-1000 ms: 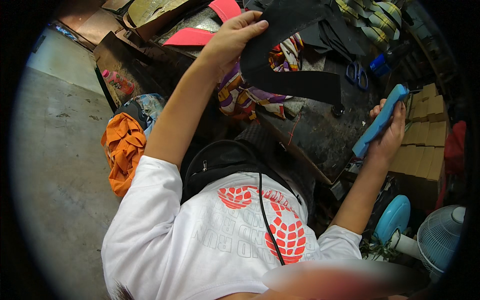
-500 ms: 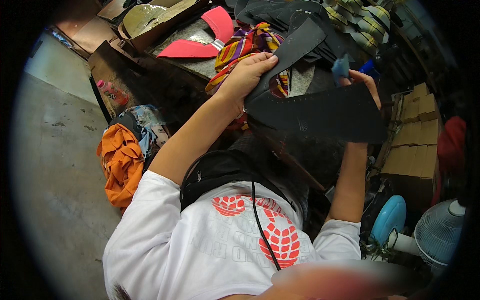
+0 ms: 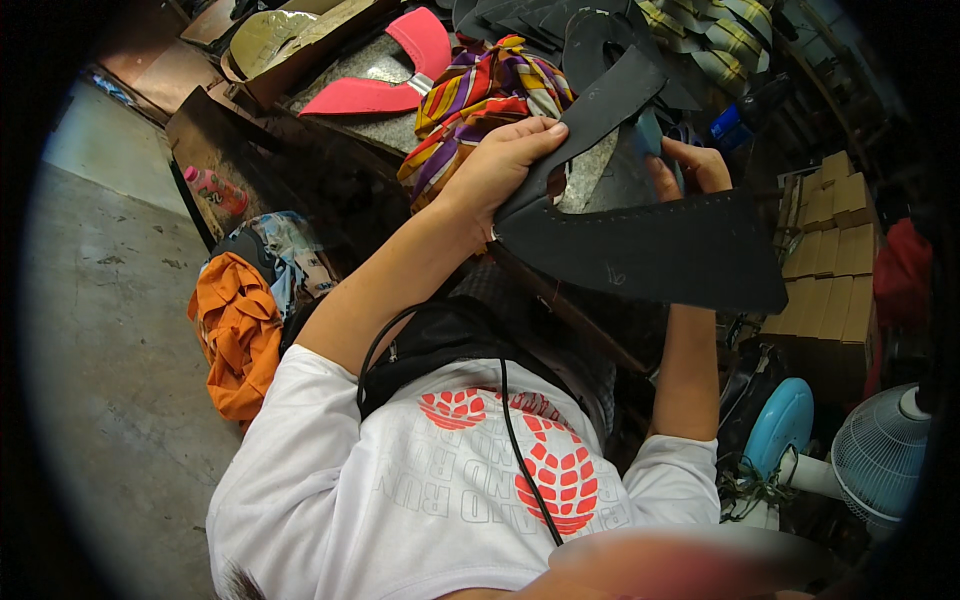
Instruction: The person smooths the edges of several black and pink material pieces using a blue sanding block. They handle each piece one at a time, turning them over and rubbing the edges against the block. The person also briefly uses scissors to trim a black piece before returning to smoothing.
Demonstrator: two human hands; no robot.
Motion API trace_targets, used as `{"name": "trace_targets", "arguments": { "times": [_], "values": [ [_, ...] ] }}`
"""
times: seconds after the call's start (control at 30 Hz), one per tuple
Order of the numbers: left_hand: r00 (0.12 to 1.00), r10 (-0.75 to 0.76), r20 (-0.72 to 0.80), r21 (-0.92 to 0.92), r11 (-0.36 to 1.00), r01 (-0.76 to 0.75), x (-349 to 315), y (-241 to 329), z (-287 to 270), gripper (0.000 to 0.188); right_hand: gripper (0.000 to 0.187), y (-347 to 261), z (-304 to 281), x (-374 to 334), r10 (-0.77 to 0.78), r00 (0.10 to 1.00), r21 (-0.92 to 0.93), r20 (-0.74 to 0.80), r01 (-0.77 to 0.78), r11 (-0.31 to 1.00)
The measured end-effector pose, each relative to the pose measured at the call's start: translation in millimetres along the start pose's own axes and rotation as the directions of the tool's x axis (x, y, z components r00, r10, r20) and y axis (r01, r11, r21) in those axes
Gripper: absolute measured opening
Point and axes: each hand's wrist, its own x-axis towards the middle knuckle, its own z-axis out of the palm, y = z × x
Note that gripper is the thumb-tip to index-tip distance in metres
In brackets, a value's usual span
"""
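My left hand [image 3: 508, 168] is closed on a black V-shaped shoe upper [image 3: 640, 250], gripping it near the bend with the thumb on top. One arm of the upper points up and away; the wider one reaches right, with a row of small holes along its inner edge. Behind it, my right hand [image 3: 700, 165] pinches a flat pale-blue piece [image 3: 649, 130] whose kind I cannot make out. That piece is close to the far arm of the upper; whether they touch is unclear. A crumpled striped cloth [image 3: 480, 100] lies just beyond my left hand.
On the worktable are a pink shoe upper [image 3: 365, 97], several black uppers [image 3: 530, 22] and plaid pieces [image 3: 735, 40]. Stacked cardboard boxes [image 3: 835, 250] and a white fan [image 3: 885, 455] stand right. Orange cloth [image 3: 240, 335] and a pink bottle [image 3: 218, 192] are left.
My right hand and the pale-blue piece have moved left, in toward the gap between the upper's arms. The upper has shifted slightly in my left hand's hold, its wide end tilting lower.
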Motion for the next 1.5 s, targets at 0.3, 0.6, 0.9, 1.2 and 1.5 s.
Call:
{"name": "trace_targets", "arguments": {
  "times": [0.3, 0.6, 0.9, 1.2, 1.5],
  "values": [
    [0.995, 0.033, 0.090, -0.009, 0.999, -0.032, 5, -3, -4, 0.017, 0.017, -6, 0, -7, -0.056, 0.998, -0.052, 0.023, 0.057, 0.997],
    [1.000, 0.031, 0.001, 0.023, 0.999, -0.031, 5, -4, 3, 0.016, 0.020, -14, 1, -19, -0.005, 1.000, 0.047, 0.007, 0.005, 0.999],
    [0.996, 0.073, 0.056, -0.005, 0.997, -0.073, 9, -5, 3, 0.017, 0.031, -19, 6, -26, -0.232, 0.962, -0.098, 0.141, 0.247, 0.964],
    [0.993, 0.111, 0.046, 0.012, 0.994, -0.112, 12, -1, 10, 0.018, 0.034, -12, 2, -27, -0.230, 0.955, 0.113, 0.190, 0.211, 0.971],
    [0.973, 0.204, 0.106, 0.062, 0.975, -0.211, 26, -2, 6, 0.021, 0.026, -8, -4, -18, -0.058, 0.909, 0.202, 0.412, -0.029, 0.979]
  ]
}}
